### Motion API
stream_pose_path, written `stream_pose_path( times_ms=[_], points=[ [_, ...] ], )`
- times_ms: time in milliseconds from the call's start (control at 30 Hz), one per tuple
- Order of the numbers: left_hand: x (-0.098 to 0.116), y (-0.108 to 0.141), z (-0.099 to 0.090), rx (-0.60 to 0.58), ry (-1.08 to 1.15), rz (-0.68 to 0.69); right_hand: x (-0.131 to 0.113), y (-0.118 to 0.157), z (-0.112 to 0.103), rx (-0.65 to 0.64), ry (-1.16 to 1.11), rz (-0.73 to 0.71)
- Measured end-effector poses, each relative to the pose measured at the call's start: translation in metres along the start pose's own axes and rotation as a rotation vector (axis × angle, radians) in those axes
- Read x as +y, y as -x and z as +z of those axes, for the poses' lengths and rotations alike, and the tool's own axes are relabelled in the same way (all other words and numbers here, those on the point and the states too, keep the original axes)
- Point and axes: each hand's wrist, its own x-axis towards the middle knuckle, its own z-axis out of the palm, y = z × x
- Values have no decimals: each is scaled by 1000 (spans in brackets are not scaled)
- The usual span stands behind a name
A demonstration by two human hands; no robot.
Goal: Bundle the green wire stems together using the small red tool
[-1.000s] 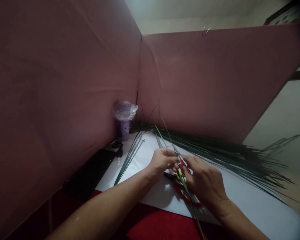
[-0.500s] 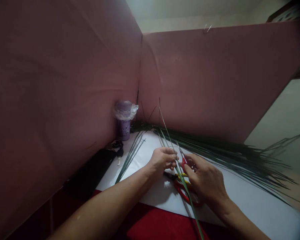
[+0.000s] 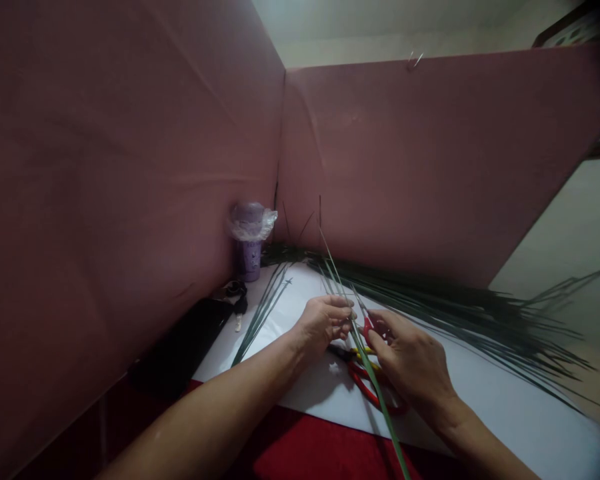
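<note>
Long green leaf strips (image 3: 380,390) run from near my body up past my fingers towards the far corner. My left hand (image 3: 327,321) pinches them, thumb and fingers closed. Just to the right, my right hand (image 3: 413,357) grips small red-handled scissors (image 3: 368,328), whose metal blades point up and left beside the strips. Beneath the hands, larger scissors with red loops (image 3: 363,387) and a tool with yellow handles (image 3: 375,365) lie on the white sheet, partly hidden by the strips and my right hand.
A large bundle of green leaves (image 3: 460,303) lies along the back and right. Several loose strips (image 3: 263,317) are on the left of the white sheet (image 3: 310,393). A purple cup (image 3: 251,257) with clear plastic, keys (image 3: 238,321) and a black object (image 3: 190,347) stand or lie left. Pink panels (image 3: 405,167) rise behind.
The held strips have shifted slightly near my left fingers. Both hands stay in almost the same place, still closed.
</note>
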Motion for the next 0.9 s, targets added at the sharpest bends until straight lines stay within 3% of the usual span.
stream_pose_path(
  times_ms=[133, 500, 900],
  points=[
    [-1, 0, -2, -31, 9, 10, 1, 0, 1, 6, 7, -7],
    [-2, -1, -2, 28, -36, 3, 0, 1, 2, -60, 4, 44],
    [-2, -2, 0, 81, -113, 89, -4, 1, -5, -20, 175, -64]
  ],
)
